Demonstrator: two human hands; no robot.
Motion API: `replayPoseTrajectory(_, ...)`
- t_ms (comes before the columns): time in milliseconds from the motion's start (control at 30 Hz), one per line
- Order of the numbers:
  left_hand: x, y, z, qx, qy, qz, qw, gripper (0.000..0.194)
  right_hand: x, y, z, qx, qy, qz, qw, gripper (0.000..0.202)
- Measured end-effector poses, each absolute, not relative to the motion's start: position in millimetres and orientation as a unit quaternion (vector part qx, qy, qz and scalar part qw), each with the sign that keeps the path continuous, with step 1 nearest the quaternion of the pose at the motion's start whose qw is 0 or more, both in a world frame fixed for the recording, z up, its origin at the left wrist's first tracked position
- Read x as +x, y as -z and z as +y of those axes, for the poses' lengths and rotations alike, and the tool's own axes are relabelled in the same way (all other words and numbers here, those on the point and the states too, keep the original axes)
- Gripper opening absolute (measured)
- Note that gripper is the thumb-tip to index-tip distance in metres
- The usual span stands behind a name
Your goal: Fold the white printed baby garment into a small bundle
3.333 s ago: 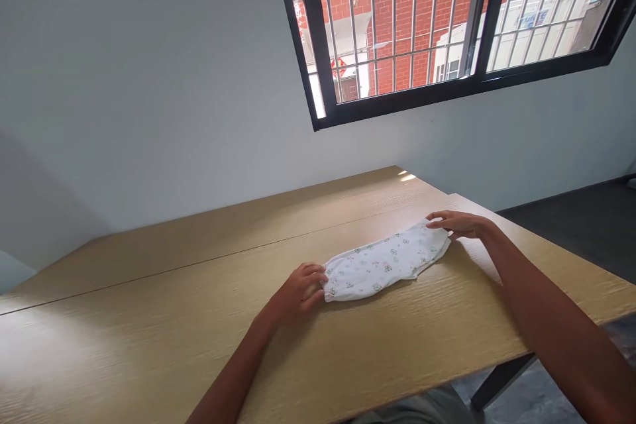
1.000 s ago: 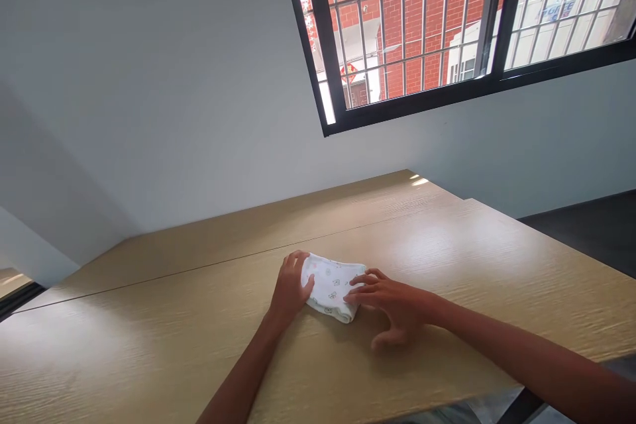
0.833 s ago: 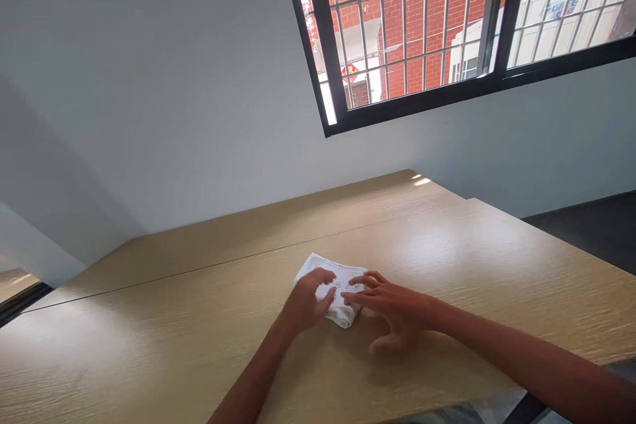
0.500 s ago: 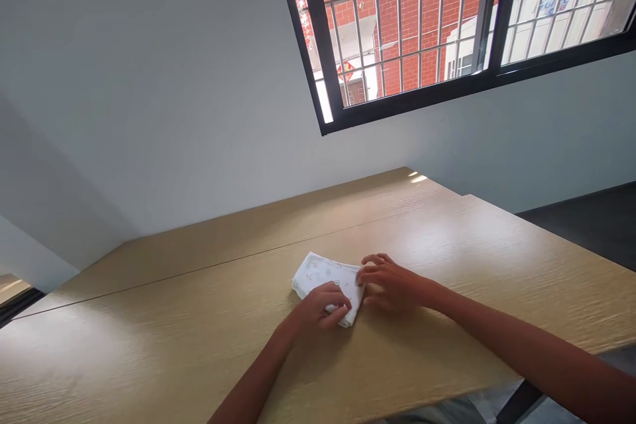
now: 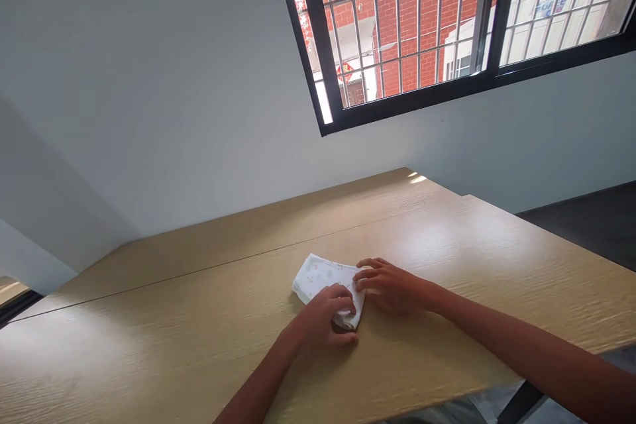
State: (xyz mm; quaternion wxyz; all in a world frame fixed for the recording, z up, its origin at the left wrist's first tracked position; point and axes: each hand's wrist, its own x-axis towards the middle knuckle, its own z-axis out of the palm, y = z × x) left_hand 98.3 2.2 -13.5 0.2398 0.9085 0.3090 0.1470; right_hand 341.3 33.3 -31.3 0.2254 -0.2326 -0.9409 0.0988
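Note:
A folded white cloth (image 5: 318, 273) with a small faint print lies on the wooden table. My left hand (image 5: 332, 313) rests over its near side, fingers bent on the fabric and thumb held apart below the near corner. At the cloth's right edge is my right hand (image 5: 387, 283), its slightly spread fingertips resting on top of the fabric. The right thumb is hidden beneath that hand. Part of the cloth is covered by the left fingers.
The light wooden table (image 5: 173, 331) has a seam running across its far part. Behind it stands a pale wall (image 5: 199, 112) with a barred, black-framed window (image 5: 407, 96). A dark table leg (image 5: 521, 404) shows below the near edge.
My left thumb has moved away from the left fingers and off the cloth's near corner. My right fingertips have shifted slightly left onto the cloth. The cloth stays in nearly the same place.

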Motion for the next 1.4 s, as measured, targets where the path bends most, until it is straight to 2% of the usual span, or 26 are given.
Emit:
replayPoseTrajectory(67,99.6,11.3,1.9,0.909,-0.142,0.319,0.227,0.028,340.4,32.0,32.7,-0.231,-0.099,-0.942,0.222,0.031)
replayPoseTrajectory(167,99.1,9.4,2.8,0.915,-0.142,0.319,0.201,0.026,339.7,31.7,33.4,-0.261,-0.097,-0.934,0.224,0.022)
replayPoseTrajectory(333,95.6,13.2,6.7,0.930,-0.163,0.304,0.124,0.041,336.8,23.0,30.6,-0.311,-0.088,-0.926,0.195,0.008)
replayPoseTrajectory(567,99.6,12.9,5.2,0.939,-0.195,0.279,0.050,0.036,335.8,20.6,27.4,-0.327,-0.056,-0.928,0.168,0.022)
replayPoseTrajectory(767,92.1,16.2,9.2,0.919,-0.224,0.306,0.110,0.038,335.7,28.2,30.0,-0.287,-0.021,-0.941,0.181,0.011)
replayPoseTrajectory(967,85.7,21.6,14.6,0.876,-0.278,0.357,0.168,0.031,336.4,33.3,34.3,-0.263,0.051,-0.948,0.170,0.004)
replayPoseTrajectory(1067,84.5,20.3,13.6,0.859,-0.299,0.378,0.175,0.028,338.4,36.9,40.4,-0.274,0.089,-0.945,0.154,0.014)
replayPoseTrajectory(1200,82.9,16.4,10.5,0.872,-0.278,0.351,0.198,0.028,342.4,34.3,42.7,-0.285,0.041,-0.938,0.194,0.013)
replayPoseTrajectory(1400,88.9,18.4,8.8,0.871,-0.242,0.366,0.218,0.057,343.8,22.3,33.0,-0.254,-0.071,-0.911,0.318,0.016)
